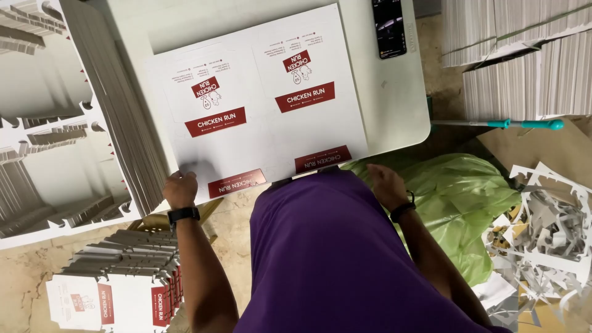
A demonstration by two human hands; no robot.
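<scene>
Matt printed cardboard sheet [259,105]; smooth white plastic table [401,92]; glossy green bag [459,197].

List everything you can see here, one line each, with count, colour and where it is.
printed card sheet: one on top, white with red panels, flat on the table
table: one, white, centre
phone: one, black, table's far right edge
sheet stacks, left: several, white-grey, leaning beside the table
sheet stacks, right: several, white, upper right
cut blanks: one pile, white and red, floor at lower left
plastic bag: one, green, right of the person
paper offcuts: a heap, white, lower right
pole: one, teal handle, right of table
shirt: purple, bottom centre
left hand: dark wristband, on the sheet's near left edge
right hand: dark wristband, by the table's near edge, over the bag
</scene>
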